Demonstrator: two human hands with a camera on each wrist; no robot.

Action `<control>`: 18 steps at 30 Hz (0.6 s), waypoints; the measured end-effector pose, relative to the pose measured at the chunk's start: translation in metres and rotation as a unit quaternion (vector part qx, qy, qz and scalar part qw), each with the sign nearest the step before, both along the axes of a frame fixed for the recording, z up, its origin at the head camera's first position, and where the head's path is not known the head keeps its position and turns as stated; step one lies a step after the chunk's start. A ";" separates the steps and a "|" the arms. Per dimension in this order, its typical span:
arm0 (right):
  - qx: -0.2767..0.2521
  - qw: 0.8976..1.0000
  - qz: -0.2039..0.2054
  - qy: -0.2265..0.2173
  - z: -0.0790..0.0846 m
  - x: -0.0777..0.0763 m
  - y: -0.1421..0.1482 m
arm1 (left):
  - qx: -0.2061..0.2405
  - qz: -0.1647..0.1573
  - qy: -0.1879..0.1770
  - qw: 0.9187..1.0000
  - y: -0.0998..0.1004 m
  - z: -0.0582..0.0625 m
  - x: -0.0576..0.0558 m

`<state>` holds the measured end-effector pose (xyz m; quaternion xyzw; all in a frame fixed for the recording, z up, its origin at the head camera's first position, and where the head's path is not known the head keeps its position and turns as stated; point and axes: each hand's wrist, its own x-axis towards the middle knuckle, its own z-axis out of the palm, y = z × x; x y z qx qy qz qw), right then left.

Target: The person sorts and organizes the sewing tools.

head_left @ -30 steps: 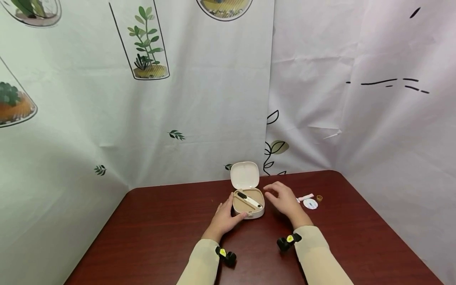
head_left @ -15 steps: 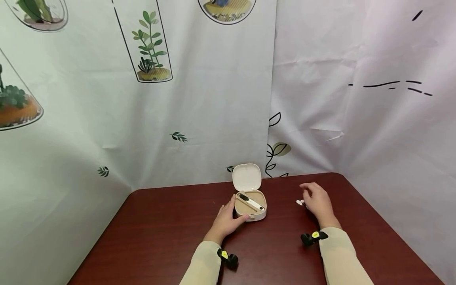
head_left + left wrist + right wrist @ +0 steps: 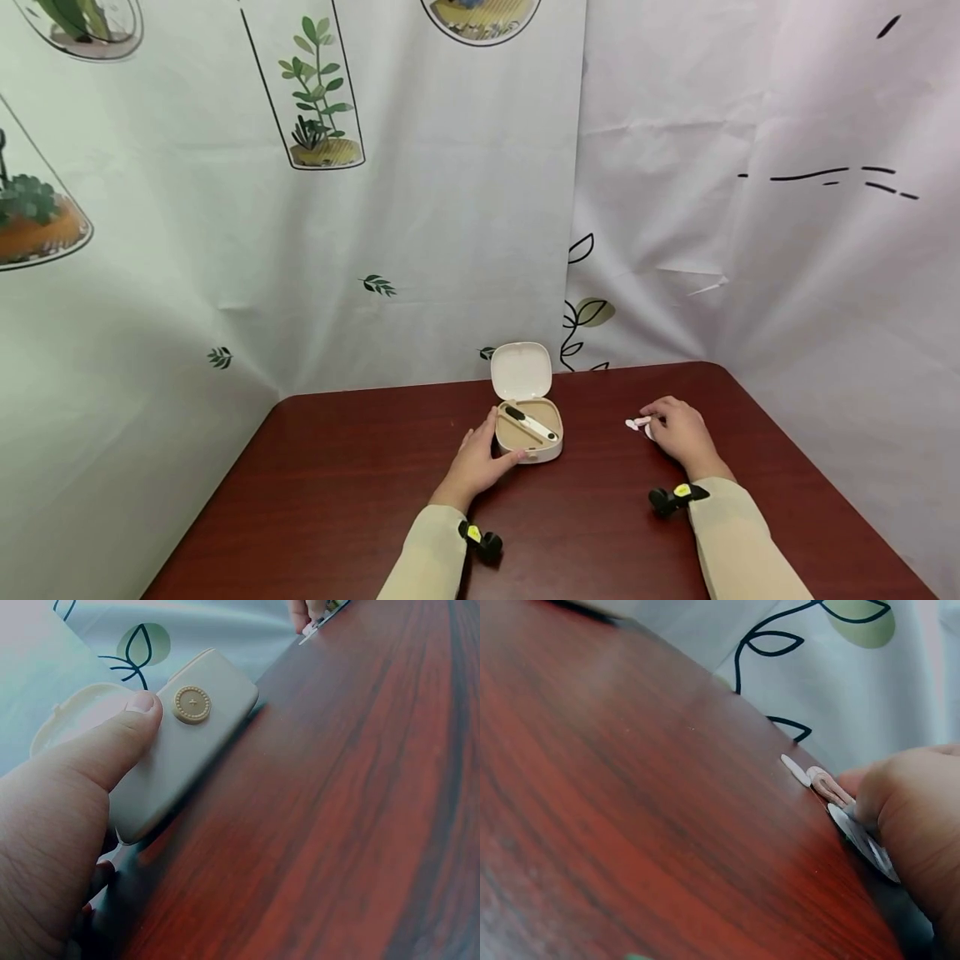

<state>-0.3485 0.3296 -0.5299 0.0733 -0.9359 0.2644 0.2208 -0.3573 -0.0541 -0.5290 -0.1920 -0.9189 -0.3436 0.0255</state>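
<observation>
Your left hand (image 3: 471,461) is holding the case (image 3: 184,746) while your right hand (image 3: 681,435), grip unclear, is needing lightness at the pink strip (image 3: 829,785).

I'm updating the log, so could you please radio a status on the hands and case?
Left hand against open case. Right hand at pale strip near white disc, grip unclear. No obstruction visible.
</observation>
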 end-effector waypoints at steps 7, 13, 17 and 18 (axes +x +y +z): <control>0.025 1.000 -0.002 -0.011 -0.001 -0.002 0.000 | -0.003 -0.003 0.002 1.000 0.000 0.001 0.000; 0.031 0.999 -0.014 -0.014 -0.003 -0.004 -0.002 | -0.002 -0.003 0.005 1.000 0.000 0.001 0.000; 0.008 1.000 -0.017 -0.018 -0.003 -0.004 -0.005 | -0.004 -0.003 0.004 1.000 -0.001 0.002 0.001; 0.003 1.000 -0.017 -0.018 -0.003 -0.004 -0.006 | -0.003 -0.003 0.002 1.000 -0.001 0.002 0.001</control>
